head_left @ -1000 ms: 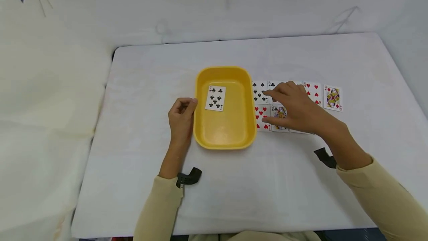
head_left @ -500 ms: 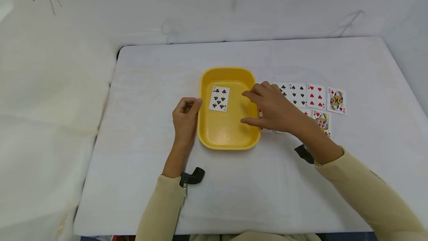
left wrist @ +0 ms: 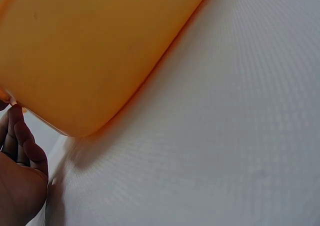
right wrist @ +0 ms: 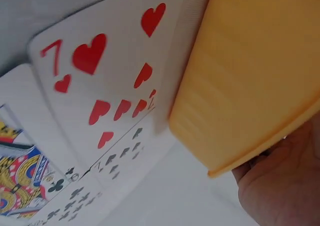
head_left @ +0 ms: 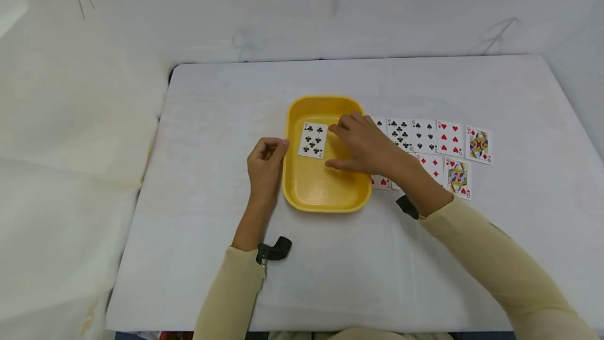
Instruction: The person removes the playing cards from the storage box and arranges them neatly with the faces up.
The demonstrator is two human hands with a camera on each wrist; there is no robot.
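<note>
Head view, read from the left: a white-covered bench (head_left: 212,98) carries everything. The left hand (head_left: 265,164) sits at the 9 o'clock side of a yellow tray (head_left: 325,201), fingers curled and tips pinching its rim as far as can be seen. The left wrist view shows those fingertips (left wrist: 17,131) just under the rim's edge. That light hold looks right for the work in hand. It should keep the tray from sliding, and the hand should stay low and outside so the inside is free. The tray's long axis runs 12 to 6 o'clock. In its 11 o'clock part lies the seven of clubs (head_left: 313,140), face up and flat on the floor. Its long axis also runs close to 12 to 6, the top tipped slightly toward 1 o'clock, apart from the tray walls. The right hand (head_left: 365,146) hovers over the tray's 2 o'clock area. Its thumb and forefinger are apart and the fingers loosely bent, just beside that card. Whether it holds a card underneath I cannot tell. A hand coming down here would do best flat and slow, with its edges square to the seven so nothing skids. At the tray's 3 o'clock two rows of face-up cards lie on the bench, among them the eight of clubs (head_left: 400,134) and the queen of diamonds (head_left: 478,145). The seven of hearts (right wrist: 107,81) lies just beside the tray wall.
</note>
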